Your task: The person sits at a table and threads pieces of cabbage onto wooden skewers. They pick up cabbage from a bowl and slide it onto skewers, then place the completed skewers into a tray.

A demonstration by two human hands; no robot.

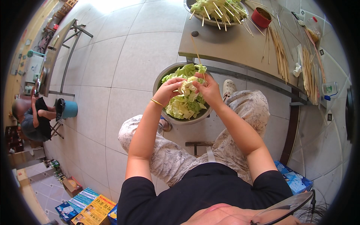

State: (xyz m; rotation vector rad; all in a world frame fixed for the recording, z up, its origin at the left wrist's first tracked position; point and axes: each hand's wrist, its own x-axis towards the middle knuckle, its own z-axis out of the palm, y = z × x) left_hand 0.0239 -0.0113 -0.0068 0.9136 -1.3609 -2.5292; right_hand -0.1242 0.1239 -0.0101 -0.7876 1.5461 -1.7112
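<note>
A metal basin point(159, 81) heaped with torn cabbage leaves point(181, 108) stands in front of me, between my knees. Over the heap, my left hand point(172, 89) has its thumb and fingers on a pale cabbage piece point(188, 87). My right hand point(207, 86) is at the same piece and also holds a thin bamboo skewer point(196, 50), which points up and away with a green leaf piece point(201, 68) threaded on it. On the table beyond, a second metal basin point(209, 22) holds cabbage with several skewers sticking out.
The metal-topped table point(230, 46) runs along the right, its edge close to the near basin. On it lie a red tin point(261, 17), loose bamboo skewers point(279, 53) and a plastic jar point(313, 29). Far left, a person point(32, 121) sits by a blue bucket point(69, 109). Boxes point(92, 209) lie lower left.
</note>
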